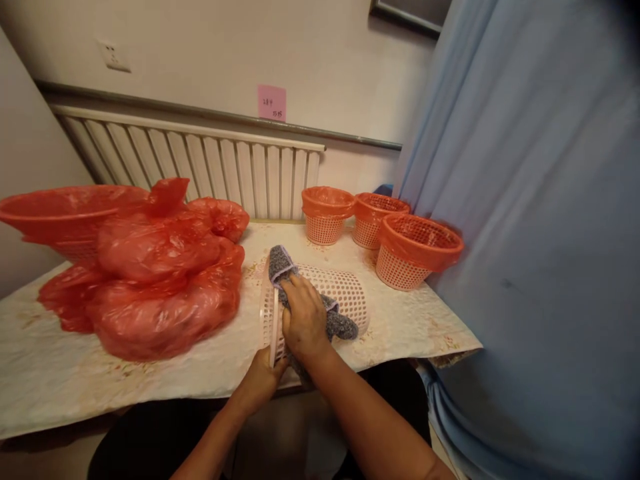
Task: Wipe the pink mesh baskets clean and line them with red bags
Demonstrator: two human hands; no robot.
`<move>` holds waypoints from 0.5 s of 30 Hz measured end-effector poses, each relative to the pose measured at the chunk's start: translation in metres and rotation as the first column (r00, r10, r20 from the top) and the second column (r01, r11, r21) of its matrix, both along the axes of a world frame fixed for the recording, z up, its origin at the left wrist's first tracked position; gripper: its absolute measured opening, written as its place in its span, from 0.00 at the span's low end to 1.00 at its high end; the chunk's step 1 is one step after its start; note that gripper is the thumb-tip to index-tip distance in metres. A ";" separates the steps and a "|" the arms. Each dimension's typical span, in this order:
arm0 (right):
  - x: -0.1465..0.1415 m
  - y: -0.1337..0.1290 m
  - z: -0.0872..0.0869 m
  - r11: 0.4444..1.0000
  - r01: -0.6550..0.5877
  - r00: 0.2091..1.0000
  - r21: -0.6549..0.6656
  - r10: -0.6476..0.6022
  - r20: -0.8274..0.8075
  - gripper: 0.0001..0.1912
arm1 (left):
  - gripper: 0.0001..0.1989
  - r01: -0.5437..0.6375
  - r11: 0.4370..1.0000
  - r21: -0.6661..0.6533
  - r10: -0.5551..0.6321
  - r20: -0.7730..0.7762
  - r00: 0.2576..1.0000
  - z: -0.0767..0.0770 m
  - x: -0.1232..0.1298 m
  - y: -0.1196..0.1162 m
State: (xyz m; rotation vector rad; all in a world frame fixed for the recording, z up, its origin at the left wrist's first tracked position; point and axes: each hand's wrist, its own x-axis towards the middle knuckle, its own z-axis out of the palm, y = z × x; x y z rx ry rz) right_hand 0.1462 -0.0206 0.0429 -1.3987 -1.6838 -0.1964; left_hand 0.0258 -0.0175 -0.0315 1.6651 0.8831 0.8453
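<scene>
A pale pink perforated plastic basket (350, 293) lies on its side on the table, its open rim turned to the left. My left hand (265, 375) grips the rim at the near side, fingers partly hidden behind it. A grey cloth with a light purple edge (283, 263) is draped over the basket's rim and side. On top of it, my right hand (305, 317) is closed around a fold of the cloth, pressed against the basket near the rim.
Several filled red plastic bags (165, 293) are piled at the left, beside a red-lined basket (65, 207). Three baskets with red liners (325, 213) stand at the back right. A blue curtain (530, 233) hangs at the right; a radiator (215, 163) is behind the table (200, 380).
</scene>
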 end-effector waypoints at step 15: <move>0.072 0.046 0.010 0.997 -0.020 0.998 -0.080 0.024 0.057 0.28 | 0.18 -0.022 0.999 0.039 0.026 -0.118 0.993 -0.011 -0.001 -0.001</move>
